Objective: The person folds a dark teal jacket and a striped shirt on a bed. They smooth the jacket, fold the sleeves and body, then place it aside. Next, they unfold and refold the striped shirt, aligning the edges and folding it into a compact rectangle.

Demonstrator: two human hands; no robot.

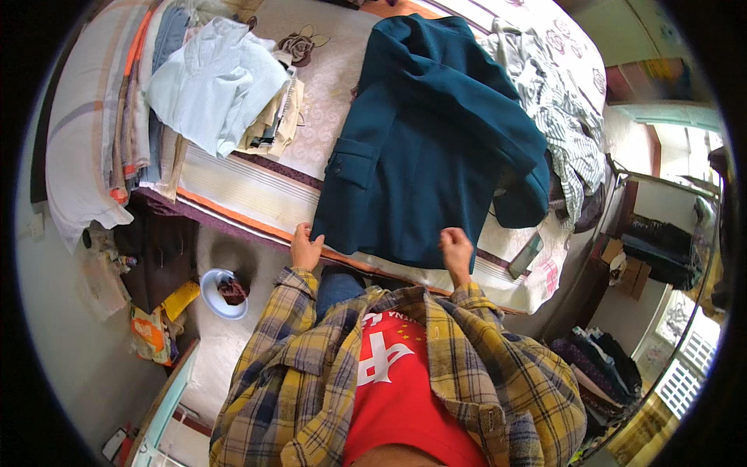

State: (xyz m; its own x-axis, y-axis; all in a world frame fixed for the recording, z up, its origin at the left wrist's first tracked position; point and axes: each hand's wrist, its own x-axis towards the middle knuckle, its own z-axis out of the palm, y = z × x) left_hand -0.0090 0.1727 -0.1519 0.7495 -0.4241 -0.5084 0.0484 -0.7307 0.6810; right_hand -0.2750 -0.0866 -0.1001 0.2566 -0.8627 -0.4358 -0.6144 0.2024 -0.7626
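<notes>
A dark teal coat (420,152) lies spread on the bed (251,181), its hem towards me and a sleeve folded out on the right. A flap pocket with buttons shows at its left side. My left hand (306,247) is at the coat's lower left corner, thumb and fingers apart; whether it touches the cloth is unclear. My right hand (457,251) is at the hem's right part with curled fingers; whether cloth is pinched in them cannot be seen. A pale blue shirt (219,84) lies on folded clothes to the left, and striped clothing (563,128) lies crumpled to the right.
A phone-like flat object (526,255) and a pink-and-white cloth (543,285) lie near the bed's right edge. Folded blankets (81,146) are stacked at the far left. On the floor left of me stands a white basin (208,295) with dark cloth inside.
</notes>
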